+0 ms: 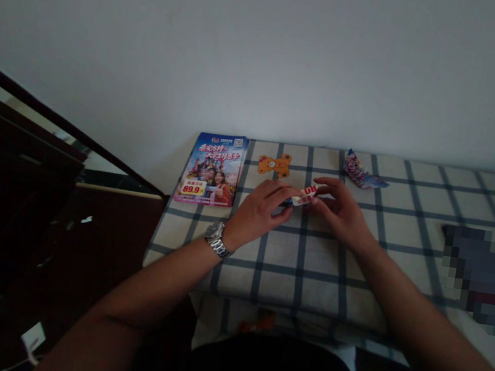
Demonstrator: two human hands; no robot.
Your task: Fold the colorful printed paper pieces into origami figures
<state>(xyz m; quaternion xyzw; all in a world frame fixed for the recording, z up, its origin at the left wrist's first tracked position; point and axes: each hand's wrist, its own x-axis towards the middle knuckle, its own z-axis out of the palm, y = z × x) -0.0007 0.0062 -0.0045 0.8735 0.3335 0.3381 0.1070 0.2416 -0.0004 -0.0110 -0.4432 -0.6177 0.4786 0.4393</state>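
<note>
My left hand [261, 210], with a metal watch [217, 238] on its wrist, closes its fingers over the left end of a small folded flyer [305, 196]. White with red print shows on this paper, and a dark blue bit shows under the fingers. At its right end, my right hand [340, 215] pinches it between thumb and fingers. Beyond the right hand lies a folded paper shape [361, 173] with blue and pink print. To the left is a stack of printed flyers [210, 170], its top sheet face up.
A checked cloth [306, 256] with a bear print [275, 165] covers the table, which meets a pale wall [295, 56]. A pixelated dark object [481, 270] lies at the right. Dark furniture [3, 205] and a white tag [33, 336] are at the left.
</note>
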